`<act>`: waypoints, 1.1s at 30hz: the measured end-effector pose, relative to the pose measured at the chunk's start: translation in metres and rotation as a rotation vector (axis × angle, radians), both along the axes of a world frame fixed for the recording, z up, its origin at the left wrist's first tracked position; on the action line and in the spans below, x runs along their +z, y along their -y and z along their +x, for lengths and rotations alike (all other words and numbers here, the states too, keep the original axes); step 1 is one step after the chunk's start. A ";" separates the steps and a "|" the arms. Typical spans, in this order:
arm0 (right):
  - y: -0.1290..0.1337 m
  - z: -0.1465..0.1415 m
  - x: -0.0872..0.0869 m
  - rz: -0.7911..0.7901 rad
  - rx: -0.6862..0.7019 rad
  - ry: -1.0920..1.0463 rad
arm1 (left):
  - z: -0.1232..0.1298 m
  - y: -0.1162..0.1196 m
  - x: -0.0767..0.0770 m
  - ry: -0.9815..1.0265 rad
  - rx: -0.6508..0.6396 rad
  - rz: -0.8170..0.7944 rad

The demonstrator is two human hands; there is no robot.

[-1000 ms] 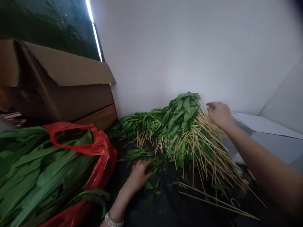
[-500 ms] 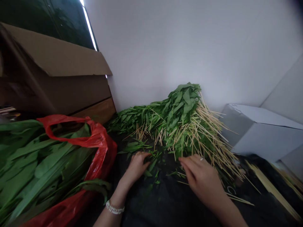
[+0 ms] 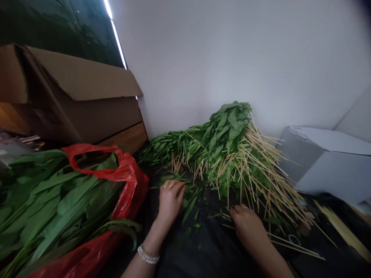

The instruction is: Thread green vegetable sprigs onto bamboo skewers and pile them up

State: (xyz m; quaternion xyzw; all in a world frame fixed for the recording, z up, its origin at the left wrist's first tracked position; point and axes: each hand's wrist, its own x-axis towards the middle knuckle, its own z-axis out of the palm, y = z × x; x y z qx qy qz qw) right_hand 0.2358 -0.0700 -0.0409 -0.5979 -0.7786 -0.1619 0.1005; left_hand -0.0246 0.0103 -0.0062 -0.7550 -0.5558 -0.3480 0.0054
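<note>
Small loose green leaves [image 3: 189,208] are scattered on the black surface in front of me. My left hand [image 3: 171,199], with rings and a beaded bracelet, is closed at their upper left, its fingertips pinching leafy greens. My right hand [image 3: 251,227] is low over thin wooden skewers [image 3: 295,247]. Its fingers are curled together, and whatever they hold is hidden. Behind both hands lies a long heap of leafy greens [image 3: 226,127], with many pale skewers [image 3: 266,170] sticking out to the right and front.
A red plastic bag [image 3: 130,173] full of large green leaves [image 3: 66,197] stands at left. An open cardboard box [image 3: 95,116] rises behind it. At right are a white box [image 3: 339,162] and a bundle of skewers [image 3: 344,227]. A white wall backs the heap.
My right hand has moved down and closer to the loose skewers, its fingers more curled. My left hand has shifted slightly upward over the leaves. The whole view has swung a little to the left.
</note>
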 end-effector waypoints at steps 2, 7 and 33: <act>0.000 0.000 0.003 0.040 0.010 -0.020 | 0.008 0.003 -0.003 -0.046 -0.109 -0.041; 0.004 -0.010 0.024 0.161 0.127 -0.149 | 0.012 0.003 -0.008 -0.120 -0.133 -0.140; 0.000 -0.046 0.016 0.413 0.238 -0.387 | 0.016 0.008 0.002 0.721 -0.531 -0.637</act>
